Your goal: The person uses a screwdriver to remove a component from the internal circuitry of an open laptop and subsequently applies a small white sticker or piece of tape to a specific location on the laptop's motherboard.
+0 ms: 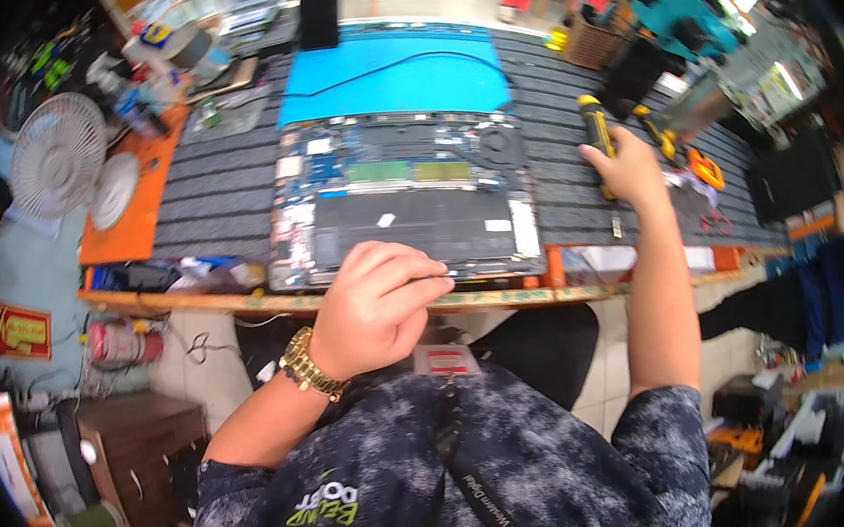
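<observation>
An opened laptop base (pixel 408 215) lies on the bench in front of me, its circuit board, fan and black battery (pixel 353 224) bare. My left hand (pixel 380 297), with a gold watch on the wrist, is over the laptop's front edge. Its fingers are pressed together; whatever they may hold is too small to make out. Out to the right, my right hand (pixel 629 165) has thumb and fingers around a yellow and black screwdriver (pixel 591 120) on the ribbed grey mat (pixel 558 156).
A blue mat (pixel 391 75) with a black cable lies behind the laptop. At left stand a white fan (pixel 59 155) and an orange board (pixel 132 214). Pliers and an orange tool (pixel 705 169) lie right of the screwdriver. An open drawer (pixel 603 263) is below the bench edge.
</observation>
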Motion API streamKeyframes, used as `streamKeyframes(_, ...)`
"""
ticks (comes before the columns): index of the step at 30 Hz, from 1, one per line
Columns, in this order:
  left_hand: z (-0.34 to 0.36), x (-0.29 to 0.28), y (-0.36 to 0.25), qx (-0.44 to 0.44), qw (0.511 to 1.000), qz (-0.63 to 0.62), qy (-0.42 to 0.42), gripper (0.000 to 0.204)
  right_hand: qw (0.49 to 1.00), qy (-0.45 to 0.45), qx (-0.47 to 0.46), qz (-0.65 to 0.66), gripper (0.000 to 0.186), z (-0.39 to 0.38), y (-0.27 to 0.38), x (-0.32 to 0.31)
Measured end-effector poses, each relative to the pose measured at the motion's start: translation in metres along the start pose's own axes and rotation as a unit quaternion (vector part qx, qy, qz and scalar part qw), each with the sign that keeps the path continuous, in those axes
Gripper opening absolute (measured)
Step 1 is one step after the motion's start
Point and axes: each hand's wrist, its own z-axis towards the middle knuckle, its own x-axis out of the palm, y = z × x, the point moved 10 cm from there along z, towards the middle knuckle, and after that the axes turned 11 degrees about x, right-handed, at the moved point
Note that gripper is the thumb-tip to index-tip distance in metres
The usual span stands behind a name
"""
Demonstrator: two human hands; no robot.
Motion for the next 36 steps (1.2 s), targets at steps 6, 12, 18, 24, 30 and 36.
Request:
streamKeyframes(6,-0.050,-0.044,0.009,-0.043,0.998,0.024,-0.025,0.031,0.998,-0.059,-0.012,-0.031,0.052,-0.010,-0.007,0.003)
streamKeyframes(12,-0.072,-0.092,0.036,-0.082,0.988,0.100,-0.083,0.031,0.982,-0.147,-0.090,0.075,0.044,-0.072,0.011,-0.023)
streamKeyframes(18,-0.078,-0.122,0.088,-0.193,0.963,0.153,-0.108,0.018,0.968,-0.057,-0.107,0.219,0.042,-0.137,0.036,0.012)
streamKeyframes(24,-0.063,-0.111,0.117,-0.219,0.963,0.138,-0.080,0.009,0.954,-0.094,-0.110,0.261,0.036,-0.149,0.034,0.020)
streamKeyframes(30,-0.056,-0.100,0.129,-0.236,0.956,0.163,-0.055,0.006,0.960,-0.104,-0.151,0.211,0.034,-0.153,0.042,0.021)
streamKeyframes(36,-0.057,-0.099,0.129,-0.232,0.956,0.162,-0.075,0.009,0.962,-0.090,-0.137,0.216,0.033,-0.150,0.041,0.022)
